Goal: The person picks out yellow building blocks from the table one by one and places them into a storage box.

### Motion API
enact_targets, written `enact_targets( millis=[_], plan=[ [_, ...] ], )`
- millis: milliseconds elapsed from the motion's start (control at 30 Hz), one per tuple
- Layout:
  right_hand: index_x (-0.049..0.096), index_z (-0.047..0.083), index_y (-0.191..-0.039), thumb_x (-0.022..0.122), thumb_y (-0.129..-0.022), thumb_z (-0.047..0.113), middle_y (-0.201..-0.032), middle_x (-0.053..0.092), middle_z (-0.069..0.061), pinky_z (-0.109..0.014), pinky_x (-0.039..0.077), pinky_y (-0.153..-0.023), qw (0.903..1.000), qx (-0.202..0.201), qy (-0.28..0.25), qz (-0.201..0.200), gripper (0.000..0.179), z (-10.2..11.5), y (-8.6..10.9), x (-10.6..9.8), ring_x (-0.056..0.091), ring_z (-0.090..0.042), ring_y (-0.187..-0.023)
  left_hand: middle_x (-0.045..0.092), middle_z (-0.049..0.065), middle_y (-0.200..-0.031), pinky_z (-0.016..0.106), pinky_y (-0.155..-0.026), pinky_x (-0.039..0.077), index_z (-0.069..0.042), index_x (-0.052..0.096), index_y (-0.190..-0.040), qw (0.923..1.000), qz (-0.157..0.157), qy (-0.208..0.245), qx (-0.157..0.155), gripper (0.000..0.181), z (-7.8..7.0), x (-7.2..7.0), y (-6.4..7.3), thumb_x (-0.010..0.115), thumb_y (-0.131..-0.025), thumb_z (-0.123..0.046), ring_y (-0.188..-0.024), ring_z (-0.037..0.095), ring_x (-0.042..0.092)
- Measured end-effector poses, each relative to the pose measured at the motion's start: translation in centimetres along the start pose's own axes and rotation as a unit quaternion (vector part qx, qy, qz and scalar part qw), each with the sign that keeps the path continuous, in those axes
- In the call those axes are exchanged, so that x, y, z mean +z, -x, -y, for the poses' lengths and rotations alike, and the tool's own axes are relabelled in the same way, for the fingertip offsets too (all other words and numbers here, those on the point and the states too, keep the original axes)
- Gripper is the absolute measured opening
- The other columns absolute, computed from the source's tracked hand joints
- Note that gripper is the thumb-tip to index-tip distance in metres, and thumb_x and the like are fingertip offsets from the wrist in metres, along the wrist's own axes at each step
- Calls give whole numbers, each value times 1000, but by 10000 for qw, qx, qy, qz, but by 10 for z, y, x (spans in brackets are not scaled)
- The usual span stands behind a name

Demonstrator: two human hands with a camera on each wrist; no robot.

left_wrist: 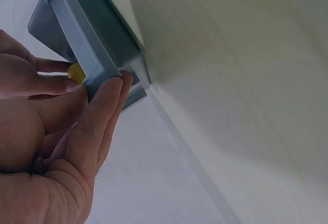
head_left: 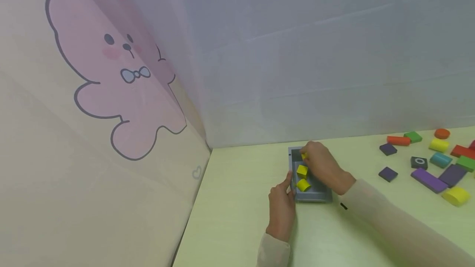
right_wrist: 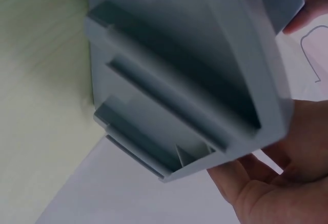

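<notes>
A grey plastic tray (head_left: 315,196) stands on the table near the back wall. My left hand (head_left: 282,209) grips its left side; the left wrist view shows the thumb and fingers of this hand (left_wrist: 77,137) on either side of the rim. Over the tray's far end, my right hand (head_left: 324,166) pinches a yellow block (head_left: 304,156), mostly hidden by the fingers. Inside the tray lie a yellow cube (head_left: 302,171) and, nearer, a yellow cylinder-like block (head_left: 303,185). The right wrist view shows the tray's ridged outer side (right_wrist: 169,80) close up.
To the right lie several loose blocks, among them a purple bar (head_left: 429,180), a teal cylinder (head_left: 440,160), a red cylinder (head_left: 398,140) and dark square tiles (head_left: 388,174). A wall covering with a pink rabbit (head_left: 126,94) borders the table's left side.
</notes>
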State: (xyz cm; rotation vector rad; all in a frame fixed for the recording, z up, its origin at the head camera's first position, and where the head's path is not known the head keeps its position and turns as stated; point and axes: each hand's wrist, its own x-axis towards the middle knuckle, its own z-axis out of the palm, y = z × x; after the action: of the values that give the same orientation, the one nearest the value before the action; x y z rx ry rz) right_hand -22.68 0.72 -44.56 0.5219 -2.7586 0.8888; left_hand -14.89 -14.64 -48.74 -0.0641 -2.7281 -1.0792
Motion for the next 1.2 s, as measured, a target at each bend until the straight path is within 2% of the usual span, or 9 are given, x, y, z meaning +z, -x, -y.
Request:
enact_targets(
  millis=[167, 400, 667, 833, 933, 1133, 1200],
  plan=[
    [77, -12, -105, 74, -87, -15, -96, 72, -21, -49, 59, -84, 9998, 10, 149, 92, 18, -2, -3, 4, 67, -32, -88, 73, 13, -129, 38, -89, 61, -10, 68, -142, 10000, 1, 71, -37, 56, 0, 1, 0, 77, -89, 8, -115, 28, 72],
    [77, -11, -97, 71, -87, -17, -87, 70, -18, -48, 57, -79, 9997, -101, 210, 6, 14, -3, -5, 7, 65, -30, -82, 74, 14, -127, 33, -83, 61, -10, 67, -142, 10000, -34, 83, -36, 56, -1, 0, -1, 77, -90, 8, -113, 28, 72],
    [78, -8, -93, 64, -88, -20, -87, 71, -16, -43, 55, -75, 9993, -21, 349, 135, 19, -1, -9, 10, 63, -26, -79, 75, 17, -123, 29, -78, 59, -9, 67, -142, 10000, -83, 27, 49, 57, -2, -1, -2, 76, -89, 9, -108, 27, 74],
    [75, -8, -92, 62, -91, -18, -88, 71, -15, -45, 55, -76, 9989, 3, 393, 239, 16, -3, -7, 15, 62, -26, -80, 75, 17, -124, 27, -76, 57, -10, 68, -142, 10000, -57, 35, 15, 57, -1, 0, -1, 77, -89, 9, -107, 26, 74],
    [73, -9, -92, 63, -91, -17, -88, 70, -15, -47, 55, -77, 9989, -33, 406, 229, 14, -4, -5, 18, 61, -27, -81, 75, 17, -123, 25, -71, 55, -10, 68, -142, 10000, -55, 42, 14, 57, 0, 1, 0, 77, -89, 9, -104, 26, 74],
    [71, -8, -89, 65, -89, -19, -87, 69, -17, -46, 54, -76, 9984, -161, 517, 148, 13, -7, -3, 23, 60, -26, -79, 75, 16, -124, 25, -73, 56, -9, 68, -142, 10000, -51, 51, 35, 58, 0, 1, 1, 77, -88, 9, -106, 25, 74],
    [70, -7, -88, 64, -89, -19, -89, 69, -18, -46, 55, -76, 9982, -207, 558, 113, 13, -8, -3, 24, 61, -27, -80, 74, 17, -124, 24, -70, 55, -9, 67, -142, 9999, -24, 97, 6, 58, 0, 1, 1, 77, -89, 10, -102, 25, 74]
  ],
)
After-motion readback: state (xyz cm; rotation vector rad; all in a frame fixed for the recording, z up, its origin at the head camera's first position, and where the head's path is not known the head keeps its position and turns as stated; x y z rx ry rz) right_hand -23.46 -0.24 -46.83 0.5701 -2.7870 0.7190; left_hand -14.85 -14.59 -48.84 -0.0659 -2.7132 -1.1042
